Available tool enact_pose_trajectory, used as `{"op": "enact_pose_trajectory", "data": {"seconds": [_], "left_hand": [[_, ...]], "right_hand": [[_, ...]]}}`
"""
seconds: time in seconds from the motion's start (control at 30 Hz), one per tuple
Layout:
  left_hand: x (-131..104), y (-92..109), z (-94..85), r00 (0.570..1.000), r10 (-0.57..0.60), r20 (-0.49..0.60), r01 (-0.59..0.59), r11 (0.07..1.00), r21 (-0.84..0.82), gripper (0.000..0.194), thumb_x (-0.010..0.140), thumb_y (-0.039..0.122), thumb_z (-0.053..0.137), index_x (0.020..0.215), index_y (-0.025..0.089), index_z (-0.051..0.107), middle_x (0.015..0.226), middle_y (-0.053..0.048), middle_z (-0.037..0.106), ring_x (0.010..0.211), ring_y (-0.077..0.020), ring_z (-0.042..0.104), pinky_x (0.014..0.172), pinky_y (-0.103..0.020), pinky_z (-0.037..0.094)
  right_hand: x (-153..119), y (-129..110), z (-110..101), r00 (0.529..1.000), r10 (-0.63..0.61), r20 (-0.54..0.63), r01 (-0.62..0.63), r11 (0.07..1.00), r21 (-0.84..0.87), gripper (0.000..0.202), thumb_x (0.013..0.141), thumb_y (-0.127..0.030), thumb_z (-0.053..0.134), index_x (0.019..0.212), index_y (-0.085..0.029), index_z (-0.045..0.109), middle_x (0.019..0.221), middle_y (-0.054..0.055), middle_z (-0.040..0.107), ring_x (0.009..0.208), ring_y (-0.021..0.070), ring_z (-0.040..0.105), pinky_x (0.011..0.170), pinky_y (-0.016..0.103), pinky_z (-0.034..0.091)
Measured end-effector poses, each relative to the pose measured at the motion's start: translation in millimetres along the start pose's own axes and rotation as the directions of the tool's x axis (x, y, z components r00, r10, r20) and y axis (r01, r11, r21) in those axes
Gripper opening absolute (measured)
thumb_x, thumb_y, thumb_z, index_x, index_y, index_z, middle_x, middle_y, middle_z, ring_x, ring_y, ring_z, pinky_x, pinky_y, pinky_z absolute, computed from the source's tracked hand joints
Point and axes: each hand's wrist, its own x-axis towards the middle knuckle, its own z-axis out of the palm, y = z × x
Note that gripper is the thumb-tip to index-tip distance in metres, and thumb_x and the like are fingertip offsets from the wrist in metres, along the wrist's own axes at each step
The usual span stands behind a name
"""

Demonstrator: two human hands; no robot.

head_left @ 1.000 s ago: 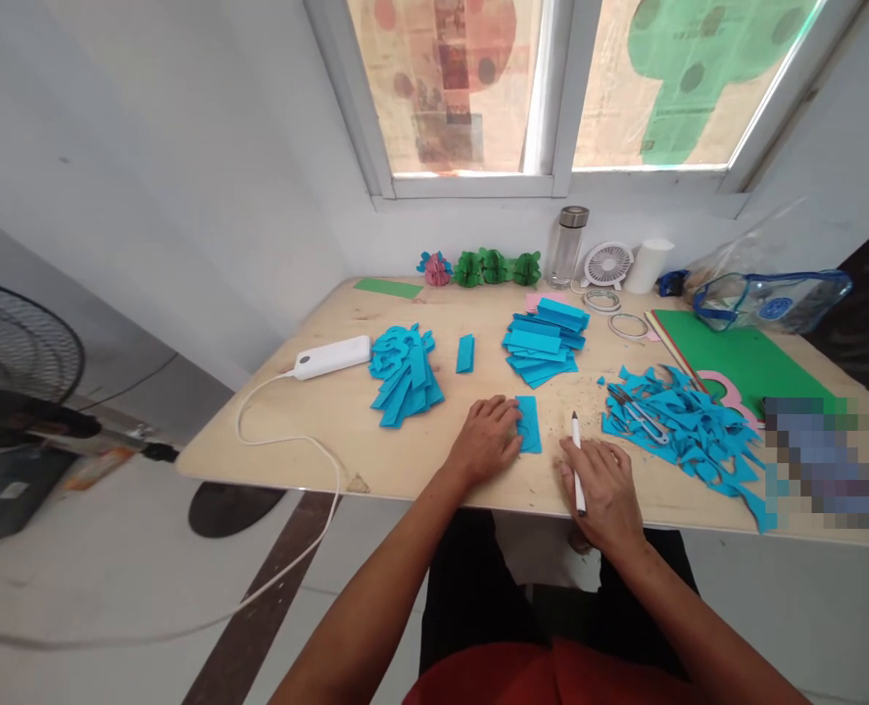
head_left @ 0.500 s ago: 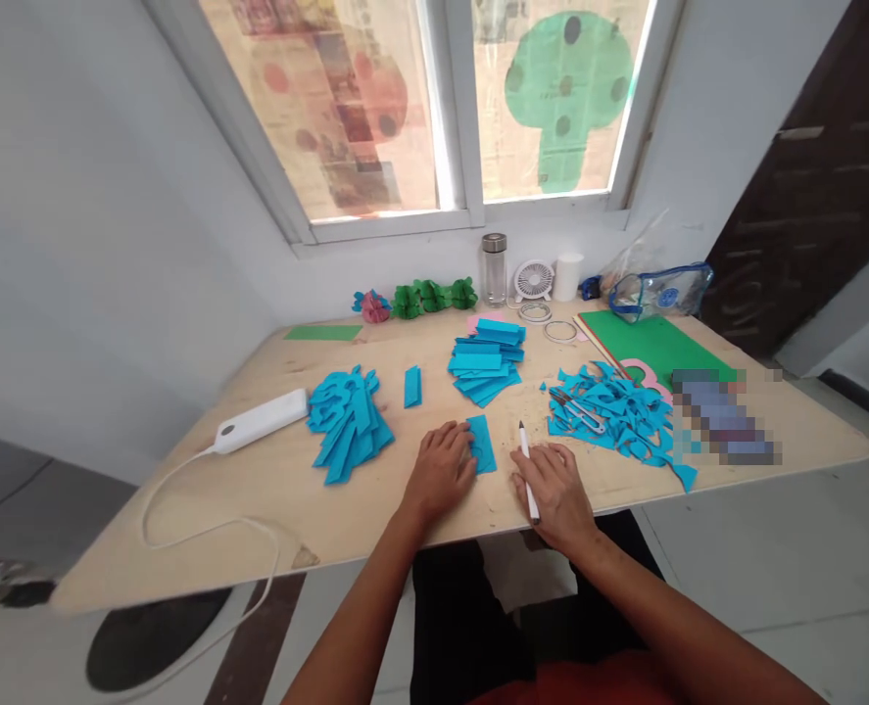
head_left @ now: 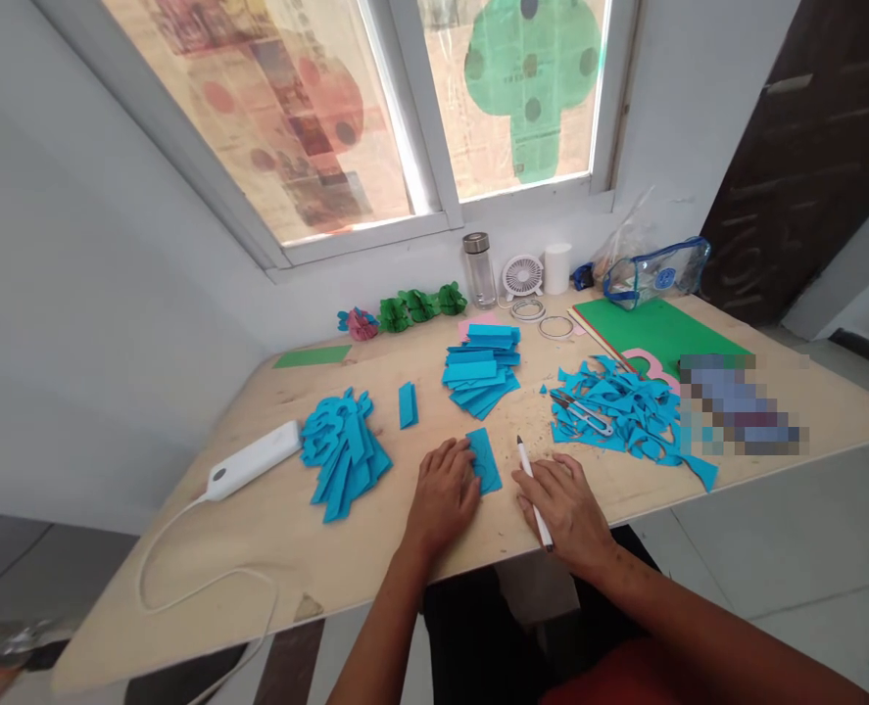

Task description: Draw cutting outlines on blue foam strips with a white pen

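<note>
Blue paper [head_left: 488, 468] lies under your flat left hand [head_left: 444, 493], your right hand [head_left: 567, 507] gripping a pen [head_left: 535, 494]; cutouts [head_left: 346, 458] left of both look done, strips [head_left: 478, 371] beyond seem uncut.

We log pale wall [head_left: 96, 294], 2-pane window [head_left: 424, 117], lt-grey frame, panes papered over, daylight glowing thru. Green spotted shape [head_left: 533, 83] on R pane, reddish one [head_left: 279, 117] on L. We see dk-brown door [head_left: 787, 176] far R, lt-wood desk [head_left: 220, 529], pale tiled floor [head_left: 787, 548] w/ dk strip [head_left: 287, 666].
</note>
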Motion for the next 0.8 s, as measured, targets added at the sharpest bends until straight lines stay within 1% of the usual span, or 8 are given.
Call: {"op": "enact_pose_trajectory", "data": {"seconds": [0.2,0.37,0.6,0.7,0.8], "left_hand": [[0.1,-3.7,0.6,1.000,0.020,0.011,-0.020,1.000,-0.005,0.027,0.088,0.026,0.045,0.113,0.021,0.054,0.132,-0.009,0.056,0.129,-0.0280,0.043,0.105,-0.050,0.036],[1.3,-5.1,1.1,0.999,0.036,0.001,-0.036,0.999,-0.008,0.026,0.088,0.027,0.046,0.112,0.021,0.055,0.132,-0.009,0.057,0.129,-0.0287,0.044,0.104,-0.051,0.037],[1.6,-1.6,0.1,1.000,0.025,0.006,-0.025,1.000,-0.003,0.026,0.088,0.027,0.045,0.112,0.021,0.055,0.132,-0.009,0.056,0.128,-0.0285,0.044,0.104,-0.050,0.037],[0.5,0.5,-0.4,1.000,0.018,-0.001,-0.018,1.000,0.010,0.026,0.088,0.026,0.045,0.112,0.020,0.055,0.131,-0.010,0.057,0.128,-0.0281,0.044,0.104,-0.049,0.037],[-0.3,2.0,-1.2,1.000,0.016,-0.004,-0.016,1.000,0.018,0.026,0.088,0.025,0.045,0.112,0.021,0.055,0.130,-0.009,0.058,0.128,-0.0277,0.045,0.104,-0.049,0.038]], "right_hand": [[-1.0,0.1,5.4,1.000,0.012,-0.001,-0.012,1.000,-0.014,0.027,0.091,-0.019,0.049,0.117,-0.017,0.056,0.100,0.010,0.065,0.102,0.0232,0.055,0.097,0.047,0.035],[1.8,-1.0,1.2,0.999,0.038,-0.005,-0.038,0.999,-0.012,0.027,0.092,-0.018,0.047,0.117,-0.017,0.056,0.102,0.010,0.065,0.101,0.0229,0.055,0.096,0.047,0.035],[0.6,1.8,-1.7,0.998,0.070,-0.003,-0.070,0.997,0.041,0.030,0.094,-0.019,0.043,0.123,-0.018,0.052,0.095,0.008,0.065,0.093,0.0212,0.057,0.092,0.044,0.038],[-1.2,3.0,1.0,0.999,0.053,-0.001,-0.053,0.998,0.028,0.029,0.095,-0.018,0.042,0.122,-0.018,0.053,0.092,0.008,0.065,0.090,0.0207,0.058,0.091,0.043,0.038],[-2.1,3.6,3.4,1.000,0.028,-0.013,-0.028,1.000,0.011,0.029,0.095,-0.016,0.042,0.122,-0.018,0.053,0.092,0.008,0.065,0.091,0.0209,0.059,0.091,0.043,0.038]]}}
